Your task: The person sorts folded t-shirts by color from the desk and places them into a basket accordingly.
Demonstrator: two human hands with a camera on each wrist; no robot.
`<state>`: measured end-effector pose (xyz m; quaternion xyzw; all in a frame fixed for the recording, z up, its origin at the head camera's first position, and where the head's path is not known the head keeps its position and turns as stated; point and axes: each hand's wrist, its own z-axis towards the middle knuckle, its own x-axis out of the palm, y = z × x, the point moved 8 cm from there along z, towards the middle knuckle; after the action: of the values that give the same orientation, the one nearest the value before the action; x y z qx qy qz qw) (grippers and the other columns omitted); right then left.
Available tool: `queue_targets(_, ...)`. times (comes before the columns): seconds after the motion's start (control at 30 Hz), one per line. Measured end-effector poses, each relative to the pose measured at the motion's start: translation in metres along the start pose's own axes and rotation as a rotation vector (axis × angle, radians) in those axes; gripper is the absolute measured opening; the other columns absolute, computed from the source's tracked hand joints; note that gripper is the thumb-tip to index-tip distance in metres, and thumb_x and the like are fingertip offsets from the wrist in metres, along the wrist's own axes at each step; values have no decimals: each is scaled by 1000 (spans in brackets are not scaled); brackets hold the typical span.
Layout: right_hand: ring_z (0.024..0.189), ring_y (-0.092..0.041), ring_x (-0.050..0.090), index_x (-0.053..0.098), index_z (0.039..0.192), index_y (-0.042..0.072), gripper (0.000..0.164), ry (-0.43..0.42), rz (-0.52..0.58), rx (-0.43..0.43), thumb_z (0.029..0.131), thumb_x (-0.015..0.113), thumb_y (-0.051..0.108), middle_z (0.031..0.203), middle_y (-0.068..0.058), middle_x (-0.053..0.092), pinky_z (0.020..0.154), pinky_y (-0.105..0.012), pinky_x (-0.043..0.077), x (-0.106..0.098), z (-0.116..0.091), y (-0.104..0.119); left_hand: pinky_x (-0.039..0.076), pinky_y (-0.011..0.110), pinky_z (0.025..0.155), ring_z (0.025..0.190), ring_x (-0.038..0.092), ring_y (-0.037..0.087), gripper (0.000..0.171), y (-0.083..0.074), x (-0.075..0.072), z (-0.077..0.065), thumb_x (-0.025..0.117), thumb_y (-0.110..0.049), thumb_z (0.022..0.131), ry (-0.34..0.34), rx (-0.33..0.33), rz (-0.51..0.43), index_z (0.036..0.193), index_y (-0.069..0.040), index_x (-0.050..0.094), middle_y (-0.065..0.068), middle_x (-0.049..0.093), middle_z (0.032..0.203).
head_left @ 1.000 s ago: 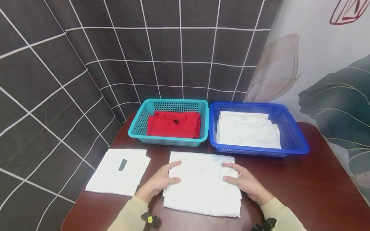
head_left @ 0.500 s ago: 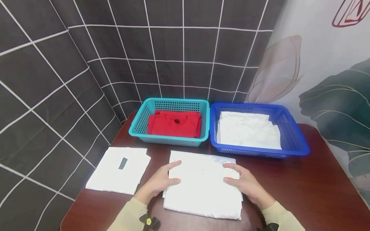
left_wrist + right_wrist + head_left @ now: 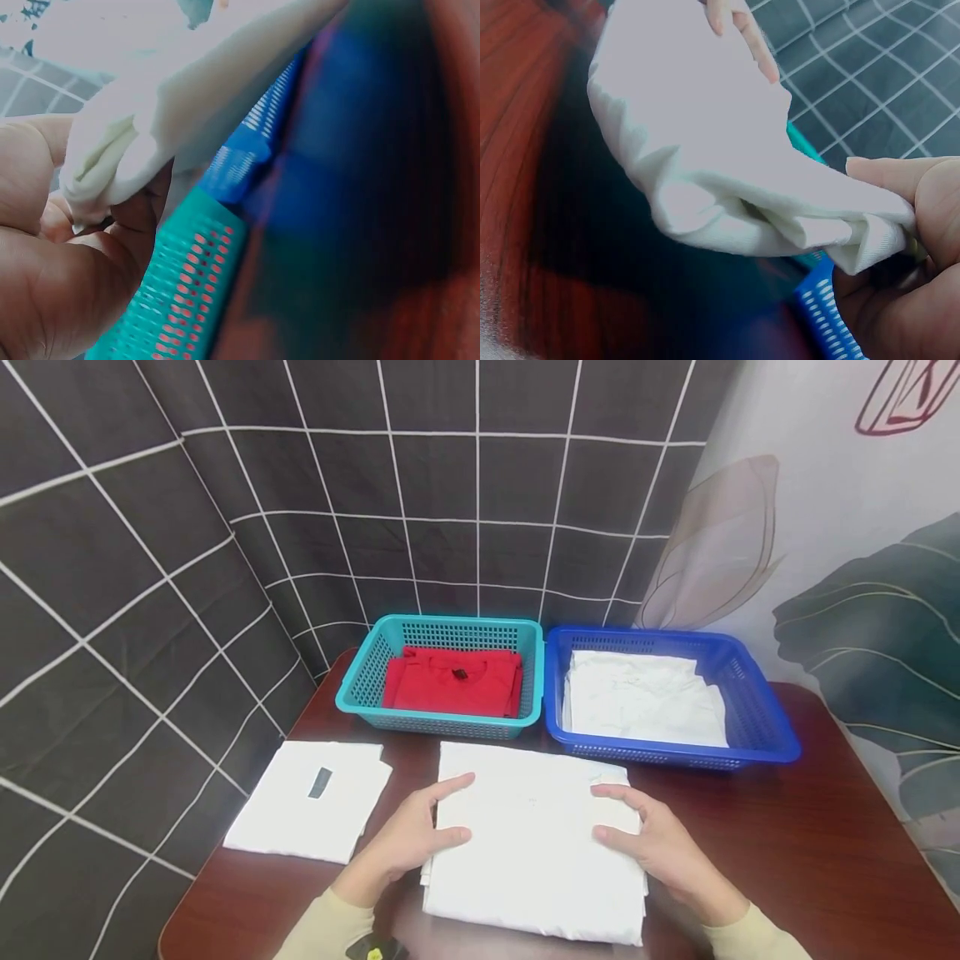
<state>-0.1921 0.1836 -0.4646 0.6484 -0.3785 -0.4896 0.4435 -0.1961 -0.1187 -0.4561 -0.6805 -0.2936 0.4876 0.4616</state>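
A folded white T-shirt (image 3: 534, 860) is held up between my two hands, above the front middle of the table. At its left side my left hand (image 3: 416, 833) grips the edge, thumb on top and fingers curled beneath, as the left wrist view shows. My right hand (image 3: 667, 852) pinches the opposite edge the same way; in the right wrist view the layered fold (image 3: 832, 232) sits between thumb and fingers. Both wrist views show the underside off the tabletop. Another folded white T-shirt (image 3: 300, 818) with a dark label (image 3: 319, 782) lies to the left.
Behind the held shirt stand two baskets side by side. The teal basket (image 3: 442, 724) contains folded red T-shirts (image 3: 450, 689); the blue basket (image 3: 761, 743) contains folded white clothing (image 3: 637, 697). Dark gridded cloth (image 3: 525, 477) hangs behind the reddish-brown table (image 3: 817, 835).
The white T-shirt, flat on the table earlier, has risen toward the camera and looks larger. Both hands rose with it, the right shifting slightly rightward. The baskets and left shirt stayed put.
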Motion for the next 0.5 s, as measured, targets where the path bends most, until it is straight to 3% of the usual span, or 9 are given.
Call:
queue_targets(0.3, 90, -18, 63, 55, 133, 12, 58, -17, 1, -29, 81, 78, 23, 129, -19, 53, 63, -37, 57, -24, -16, 25, 41, 41, 103, 129, 44, 12, 71, -43, -1, -8, 78, -20, 81, 17, 127, 17, 143, -30, 45, -9, 51, 138)
queue_targets(0.5, 83, -18, 66, 53, 135, 12, 58, -62, -37, -75, 83, 77, 22, 130, -19, 50, 61, -38, 57, -49, -16, 38, 42, 36, 102, 135, 38, 10, 72, -70, 2, 3, 77, -20, 81, -8, 186, 100, 144, -30, 44, -10, 46, 143)
